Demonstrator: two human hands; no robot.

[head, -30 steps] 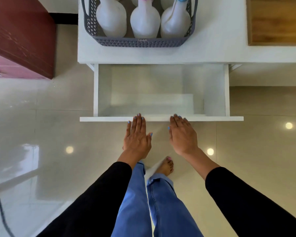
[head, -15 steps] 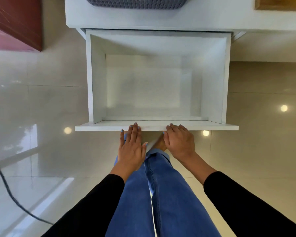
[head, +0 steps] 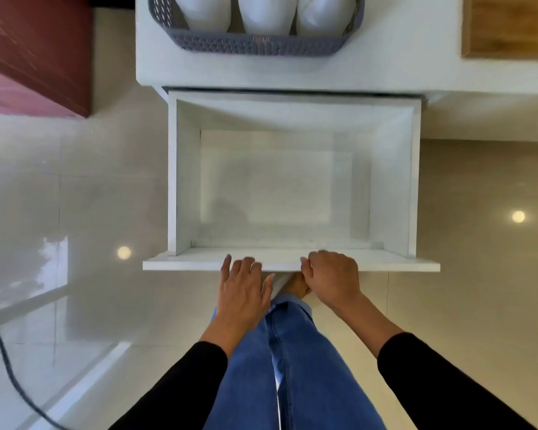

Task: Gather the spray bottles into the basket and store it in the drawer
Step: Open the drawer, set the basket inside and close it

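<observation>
The white drawer (head: 180,181) stands pulled far out below the white tabletop (head: 401,66), and nothing lies inside it. My left hand (head: 241,293) rests on the top edge of the drawer front (head: 395,263) with its fingers nearly straight. My right hand (head: 331,279) grips that same edge, its fingers curled over it. On the tabletop behind the drawer sits the grey woven basket (head: 255,46). Three white spray bottles (head: 266,13) stand in it, their tops cut off by the frame.
A wooden board (head: 510,26) lies on the tabletop at the right. A dark red cabinet (head: 35,51) stands at the left. A black cable (head: 3,352) crosses the glossy tiled floor at the lower left. My legs stand right in front of the drawer.
The drawer has slid out towards me, from about half open to far open. My right hand's fingers have curled over the drawer front; both hands stayed on that edge.
</observation>
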